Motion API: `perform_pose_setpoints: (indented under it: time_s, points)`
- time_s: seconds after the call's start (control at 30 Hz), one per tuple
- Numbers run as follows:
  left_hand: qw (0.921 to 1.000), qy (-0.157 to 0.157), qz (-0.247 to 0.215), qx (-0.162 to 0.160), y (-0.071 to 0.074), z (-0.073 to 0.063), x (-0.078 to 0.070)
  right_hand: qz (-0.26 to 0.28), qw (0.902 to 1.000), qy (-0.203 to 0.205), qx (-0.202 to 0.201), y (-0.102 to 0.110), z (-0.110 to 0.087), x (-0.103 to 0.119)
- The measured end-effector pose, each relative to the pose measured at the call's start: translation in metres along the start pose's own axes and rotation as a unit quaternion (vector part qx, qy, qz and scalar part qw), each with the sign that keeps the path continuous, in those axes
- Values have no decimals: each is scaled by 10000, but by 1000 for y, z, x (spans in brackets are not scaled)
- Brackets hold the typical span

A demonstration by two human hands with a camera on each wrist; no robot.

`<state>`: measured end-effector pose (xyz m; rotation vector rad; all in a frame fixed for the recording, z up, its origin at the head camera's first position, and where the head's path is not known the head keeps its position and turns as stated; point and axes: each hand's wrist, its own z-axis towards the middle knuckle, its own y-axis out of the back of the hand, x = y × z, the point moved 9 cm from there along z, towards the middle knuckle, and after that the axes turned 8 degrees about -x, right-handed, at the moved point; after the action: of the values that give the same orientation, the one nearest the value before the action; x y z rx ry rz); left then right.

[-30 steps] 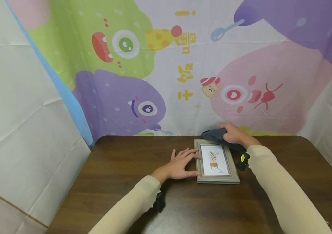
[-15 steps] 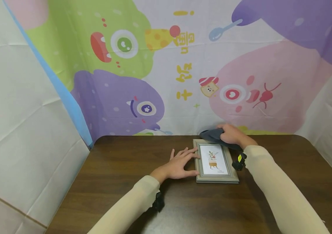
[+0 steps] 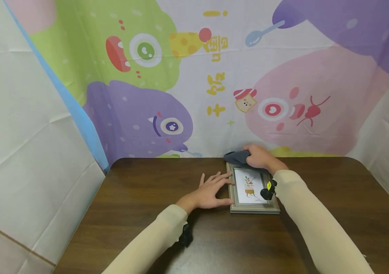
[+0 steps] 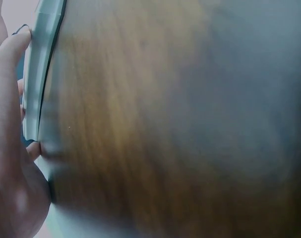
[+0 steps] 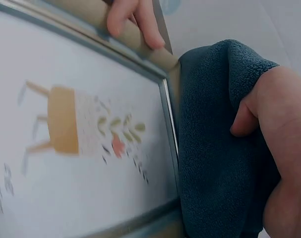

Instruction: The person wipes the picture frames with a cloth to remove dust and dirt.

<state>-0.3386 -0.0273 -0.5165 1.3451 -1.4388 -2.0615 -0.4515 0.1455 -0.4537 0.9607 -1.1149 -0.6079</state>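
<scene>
A picture frame (image 3: pixel 249 209) with a potted-plant print lies face up on the brown table. My left hand (image 3: pixel 208 192) rests with spread, straight fingers along the frame's left edge, fingertips over its border. In the right wrist view, two of those fingertips (image 5: pixel 121 17) press on the moulding. My right hand (image 3: pixel 261 156) grips a dark blue-grey fleecy cloth (image 3: pixel 238 157) at the frame's far edge. The thumb (image 5: pixel 245 120) shows against the cloth in the right wrist view; the fingers behind it are hidden. The frame's side (image 4: pixel 43 69) runs beside my left thumb in the left wrist view.
Behind the table (image 3: pixel 146 236) hangs a curtain (image 3: pixel 215 133) printed with cartoon monsters, close to the frame's far edge. Pale cloth walls stand at the left and right. A black wrist camera (image 3: pixel 268 189) overlaps the frame's right side.
My right hand has slid the cloth leftward along the frame's far edge, reaching its far left corner. My left hand and the frame have stayed in place.
</scene>
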Motion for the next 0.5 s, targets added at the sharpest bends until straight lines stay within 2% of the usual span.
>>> perform_pose_setpoints:
  time_s: [0.3,0.5]
  points:
    - [10000,-10,38,39,0,0,-1,71,9997,185,110,-14,8,25]
    - [10000,-4,48,23,1,-1,-1,104,9998,140,122,-16,10,28]
